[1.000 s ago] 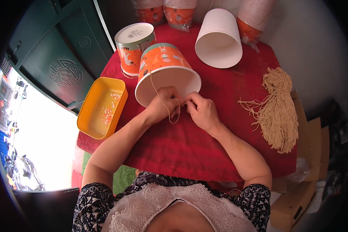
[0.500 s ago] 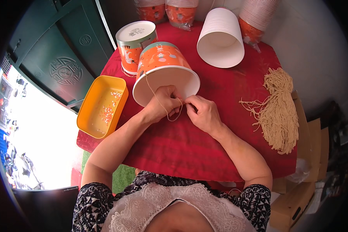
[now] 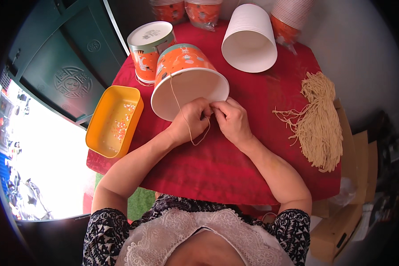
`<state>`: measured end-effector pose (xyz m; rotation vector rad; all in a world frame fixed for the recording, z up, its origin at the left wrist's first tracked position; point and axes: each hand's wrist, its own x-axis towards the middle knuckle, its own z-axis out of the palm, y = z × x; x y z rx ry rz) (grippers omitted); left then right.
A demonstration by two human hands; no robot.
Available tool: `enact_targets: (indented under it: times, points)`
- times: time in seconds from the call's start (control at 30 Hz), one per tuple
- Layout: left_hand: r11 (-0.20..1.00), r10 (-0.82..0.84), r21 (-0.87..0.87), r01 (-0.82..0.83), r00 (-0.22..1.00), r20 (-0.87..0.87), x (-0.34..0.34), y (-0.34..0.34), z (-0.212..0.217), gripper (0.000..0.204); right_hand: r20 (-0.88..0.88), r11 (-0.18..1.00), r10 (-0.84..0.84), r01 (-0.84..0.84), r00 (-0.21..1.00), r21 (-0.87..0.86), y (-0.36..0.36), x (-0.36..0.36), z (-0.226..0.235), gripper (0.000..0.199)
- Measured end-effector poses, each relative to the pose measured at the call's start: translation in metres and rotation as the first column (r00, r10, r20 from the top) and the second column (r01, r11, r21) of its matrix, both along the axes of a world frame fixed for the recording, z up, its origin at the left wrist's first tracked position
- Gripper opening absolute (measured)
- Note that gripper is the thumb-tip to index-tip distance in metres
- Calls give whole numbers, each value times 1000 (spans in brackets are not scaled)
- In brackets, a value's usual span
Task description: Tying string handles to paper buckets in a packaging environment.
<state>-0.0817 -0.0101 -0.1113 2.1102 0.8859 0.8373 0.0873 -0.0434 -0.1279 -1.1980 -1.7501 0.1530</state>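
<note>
At the frame's centre, your left hand (image 3: pixel 191 119) and right hand (image 3: pixel 232 119) pinch the string (image 3: pixel 180 103), fingers closed on it. A hard tug could tip the bucket (image 3: pixel 188 80) or tear its rim.

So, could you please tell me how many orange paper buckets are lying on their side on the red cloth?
1: the orange paper bucket on its side by both hands. Another orange bucket stands upside down behind it; more sit stacked at the far edge, partly cut off.

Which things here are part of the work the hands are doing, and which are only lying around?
In use:
- left hand
- right hand
- string pinched by both hands
- orange paper bucket lying on its side

Lying about:
- yellow tray
- string bundle
- white cup stack
- upright bucket
</note>
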Motion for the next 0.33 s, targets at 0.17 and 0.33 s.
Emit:
enact_targets:
  times: [0.17,0.33]
  points:
    - [983,-6,182,15,999,-52,4,0,0,14,-14,1000,-3,2,1000,-25,1,4,-4,11]
    - [910,67,413,-19,992,-102,6,1,-6,28,-49,999,-10,8,999,-39,3,2,-5,12]
